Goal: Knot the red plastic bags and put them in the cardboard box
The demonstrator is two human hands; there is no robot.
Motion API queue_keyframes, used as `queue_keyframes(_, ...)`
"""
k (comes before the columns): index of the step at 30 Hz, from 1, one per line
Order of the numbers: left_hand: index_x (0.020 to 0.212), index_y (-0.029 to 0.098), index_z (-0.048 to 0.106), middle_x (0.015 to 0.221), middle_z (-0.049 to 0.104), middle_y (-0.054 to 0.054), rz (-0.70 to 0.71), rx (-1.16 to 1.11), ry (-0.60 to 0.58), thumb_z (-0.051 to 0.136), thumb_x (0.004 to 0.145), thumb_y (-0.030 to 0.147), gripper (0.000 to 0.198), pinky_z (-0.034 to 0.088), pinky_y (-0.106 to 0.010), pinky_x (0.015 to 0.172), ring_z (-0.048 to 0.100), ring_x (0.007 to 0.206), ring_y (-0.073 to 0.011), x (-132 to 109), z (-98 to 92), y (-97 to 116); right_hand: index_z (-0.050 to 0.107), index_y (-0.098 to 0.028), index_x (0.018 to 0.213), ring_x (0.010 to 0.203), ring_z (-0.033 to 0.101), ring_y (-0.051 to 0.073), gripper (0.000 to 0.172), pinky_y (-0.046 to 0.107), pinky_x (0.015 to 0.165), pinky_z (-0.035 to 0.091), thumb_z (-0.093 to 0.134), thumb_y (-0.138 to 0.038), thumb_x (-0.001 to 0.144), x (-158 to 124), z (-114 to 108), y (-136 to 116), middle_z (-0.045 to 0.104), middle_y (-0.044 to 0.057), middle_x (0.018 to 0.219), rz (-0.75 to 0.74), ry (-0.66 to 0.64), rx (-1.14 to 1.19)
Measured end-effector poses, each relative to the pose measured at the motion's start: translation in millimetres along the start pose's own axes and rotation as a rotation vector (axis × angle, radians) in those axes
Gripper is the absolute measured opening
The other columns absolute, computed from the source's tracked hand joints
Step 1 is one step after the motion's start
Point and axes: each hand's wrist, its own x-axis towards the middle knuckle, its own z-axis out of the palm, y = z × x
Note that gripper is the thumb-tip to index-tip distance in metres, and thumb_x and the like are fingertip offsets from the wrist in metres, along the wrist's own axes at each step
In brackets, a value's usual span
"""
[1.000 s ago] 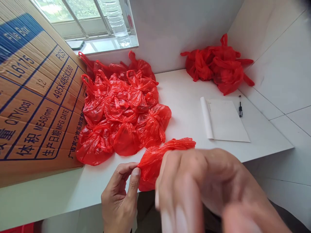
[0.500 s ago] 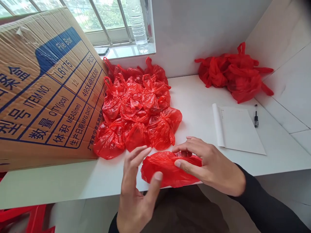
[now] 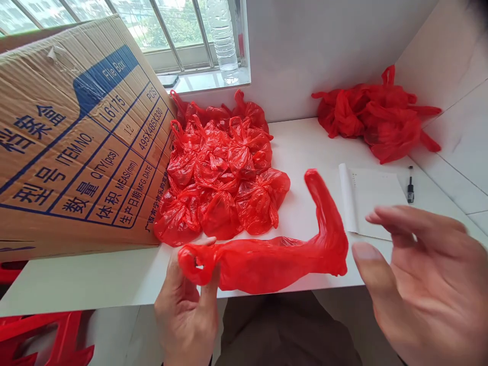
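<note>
My left hand (image 3: 186,310) pinches one handle loop of a red plastic bag (image 3: 267,259) at the front edge of the white table (image 3: 95,279). The bag lies stretched sideways, and its other handle sticks up near the right end. My right hand (image 3: 419,284) hovers just right of the bag with fingers spread, holding nothing. A pile of several tied red bags (image 3: 221,173) sits beyond my left hand, against a cardboard box (image 3: 76,137).
A second heap of red bags (image 3: 377,117) lies in the far right corner. A white notepad (image 3: 369,198) and a pen (image 3: 410,190) lie right of centre. A water bottle (image 3: 223,35) stands on the windowsill. Red plastic furniture (image 3: 41,340) shows below the table at left.
The bag was bunched under both hands; now it is pulled out long. My left hand has taken hold of a handle, and my right hand has let go and drawn back to the right.
</note>
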Motion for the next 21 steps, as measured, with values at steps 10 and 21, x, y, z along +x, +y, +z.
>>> queue_keyframes(10,0.09,0.025,0.074,0.084,0.071,0.001,0.064,-0.002,-0.001,0.073,0.085,0.025,0.005,0.052,-0.02,0.073,0.063,0.077,-0.0126,-16.9,2.2,16.8,0.061,-0.019,0.115,0.081,0.069,0.021,0.026,0.035,0.067,0.06,0.044,-0.011,0.097,-23.9,29.4,-16.5,0.069,0.005,0.096,-0.283,-0.67,-0.178)
queue_keyframes(21,0.095,0.028,0.081,0.094,0.08,-0.001,-0.215,-0.368,0.047,0.088,0.065,0.039,0.033,0.062,-0.02,0.073,0.076,0.081,-0.0203,-27.7,-7.2,17.9,0.054,-0.016,0.117,0.048,0.065,0.025,0.027,0.037,0.042,0.035,0.042,-0.01,0.094,-28.5,40.8,-0.6,0.063,-0.001,0.065,-0.255,-0.969,-0.507)
